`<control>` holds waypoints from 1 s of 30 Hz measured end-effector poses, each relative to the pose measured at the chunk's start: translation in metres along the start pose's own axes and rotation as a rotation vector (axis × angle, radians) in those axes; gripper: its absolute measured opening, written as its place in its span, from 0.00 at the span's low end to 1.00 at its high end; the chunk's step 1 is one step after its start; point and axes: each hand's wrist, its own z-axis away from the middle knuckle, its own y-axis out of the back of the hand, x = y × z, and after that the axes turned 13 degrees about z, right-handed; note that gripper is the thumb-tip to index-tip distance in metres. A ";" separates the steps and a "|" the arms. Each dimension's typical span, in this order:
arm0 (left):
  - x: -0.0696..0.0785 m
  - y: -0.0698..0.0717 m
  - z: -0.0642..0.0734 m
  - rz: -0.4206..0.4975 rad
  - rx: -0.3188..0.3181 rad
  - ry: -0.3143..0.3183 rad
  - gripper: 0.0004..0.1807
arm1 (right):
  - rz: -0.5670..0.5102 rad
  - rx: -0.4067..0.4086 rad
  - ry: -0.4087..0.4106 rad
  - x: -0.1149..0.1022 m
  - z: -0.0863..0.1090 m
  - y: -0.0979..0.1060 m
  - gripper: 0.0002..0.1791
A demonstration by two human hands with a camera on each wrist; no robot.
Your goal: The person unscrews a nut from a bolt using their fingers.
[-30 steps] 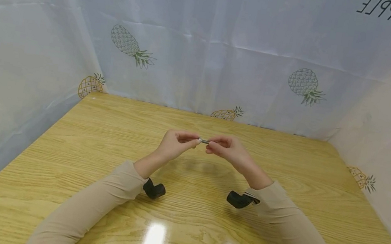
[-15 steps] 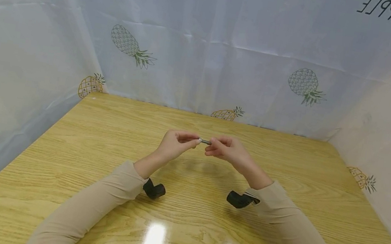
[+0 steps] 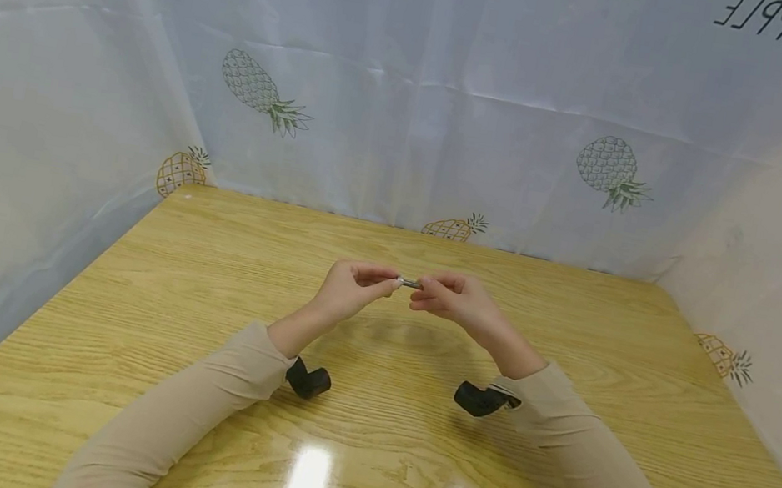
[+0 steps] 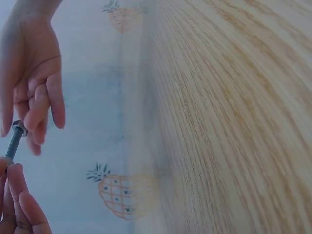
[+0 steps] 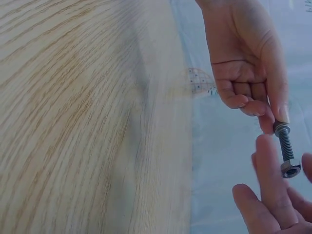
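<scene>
Above the tabletop, a small metal bolt (image 3: 411,283) lies nearly level between the two hands. My left hand (image 3: 346,288) pinches its head end between thumb and fingertips; in the right wrist view the bolt's threaded shank (image 5: 286,145) sticks out from that grip. A hex nut (image 5: 291,168) sits on the far end of the thread. Around the nut, the thumb and fingers of my right hand (image 3: 462,301) are spread. One finger is close against the nut, and a narrow gap shows at the thumb in both wrist views.
A wood-grain table (image 3: 377,436) extends beneath the hands. White cloth with pineapple prints (image 3: 414,138) hangs at the back and along both sides. Black curved pieces stick out at the left cuff (image 3: 308,380) and the right cuff (image 3: 477,399).
The right thumb and fingers have shifted slightly around the nut end of the bolt, mostly between the first two frames. My left hand and the bolt have stayed in place.
</scene>
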 end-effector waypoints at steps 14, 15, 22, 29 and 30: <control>0.003 0.000 0.002 -0.021 0.003 0.006 0.15 | 0.033 0.031 0.030 0.002 0.000 0.001 0.24; 0.003 0.000 0.002 -0.023 0.003 0.009 0.15 | 0.033 0.027 0.023 0.002 0.000 0.001 0.24; 0.001 -0.001 0.001 -0.023 0.001 -0.006 0.15 | 0.034 -0.007 0.014 0.001 -0.002 0.000 0.25; 0.002 -0.001 0.002 -0.004 0.000 -0.009 0.15 | 0.028 0.028 0.004 0.000 0.000 0.000 0.22; 0.002 -0.001 0.002 -0.004 0.002 -0.005 0.15 | 0.031 0.038 0.006 0.000 0.001 0.000 0.21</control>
